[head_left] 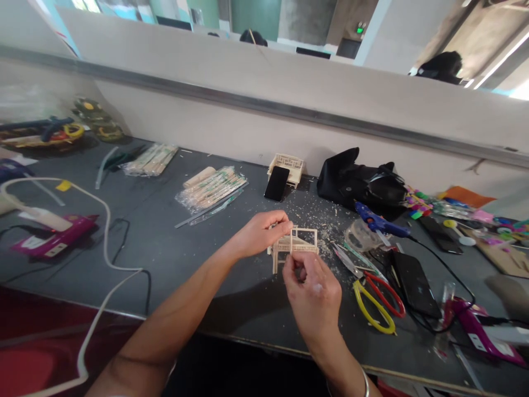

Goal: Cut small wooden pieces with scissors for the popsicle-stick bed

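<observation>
A small furniture-like model of pale wooden sticks (305,249) stands on the dark table in front of me. My left hand (264,227) reaches over its left part, thumb and fingers pinched at the top of a thin upright stick (291,241). At the lower end of that stick, my right hand (313,284) has its fingers curled and pinched close to the front of the model. Whether the stick is joined to the model cannot be made out. The hands cover part of the frame.
Behind, a phone (276,183) leans on a second stick model (294,164). Wrapped stick bundles (219,184) lie left. To the right are scissors (378,302), a blue glue gun (378,221), a black bag (359,179) and a cable-trailing black phone (414,284). Wood crumbs litter the tabletop.
</observation>
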The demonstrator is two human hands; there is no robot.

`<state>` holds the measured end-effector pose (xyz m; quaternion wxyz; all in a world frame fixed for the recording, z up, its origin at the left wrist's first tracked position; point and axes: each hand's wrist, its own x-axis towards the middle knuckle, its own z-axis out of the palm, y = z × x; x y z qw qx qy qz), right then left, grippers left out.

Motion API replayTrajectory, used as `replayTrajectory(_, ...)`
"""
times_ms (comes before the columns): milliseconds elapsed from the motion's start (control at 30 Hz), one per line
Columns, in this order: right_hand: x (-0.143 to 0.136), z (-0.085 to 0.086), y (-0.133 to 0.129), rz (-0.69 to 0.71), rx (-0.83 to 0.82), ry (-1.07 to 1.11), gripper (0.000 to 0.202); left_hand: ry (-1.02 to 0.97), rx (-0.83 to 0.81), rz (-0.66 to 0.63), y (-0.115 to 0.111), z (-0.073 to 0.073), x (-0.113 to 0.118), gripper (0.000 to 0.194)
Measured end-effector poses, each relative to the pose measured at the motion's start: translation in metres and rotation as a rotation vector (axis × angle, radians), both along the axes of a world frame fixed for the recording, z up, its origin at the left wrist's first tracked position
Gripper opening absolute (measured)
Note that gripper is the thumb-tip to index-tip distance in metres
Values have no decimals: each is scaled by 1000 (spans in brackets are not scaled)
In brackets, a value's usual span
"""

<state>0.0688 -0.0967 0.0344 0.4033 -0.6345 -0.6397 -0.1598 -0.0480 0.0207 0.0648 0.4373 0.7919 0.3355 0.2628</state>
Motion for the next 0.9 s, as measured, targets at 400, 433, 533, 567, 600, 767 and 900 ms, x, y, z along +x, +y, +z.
replayTrajectory(400, -1, -1, -1, -16, 16, -2, 19, 33, -47, -15, 7, 9, 0, 26)
replayTrajectory(433, -1, -1, -1, -14, 16, 4, 19, 33, -43, -9, 8, 9, 0, 26)
replayTrajectory(533, -1, 1, -1, -4, 10, 16, 20, 28, -54, -11, 8, 8, 1, 26)
replayTrajectory(567, -1, 1, -1, -5, 12, 20, 20, 27, -61, -13, 9, 8, 1, 27)
replayTrajectory(600, -2, 2, 0, -9, 16, 24, 20, 29, -67, -15, 9, 9, 2, 29)
replayTrajectory(767, -3, 3, 1, -9, 22, 51, 20, 67, -72, -47, 9, 12, 3, 29)
replayTrajectory(900, -3, 3, 0, -3, 27, 55, 20, 99, -51, -47, 10, 13, 3, 25)
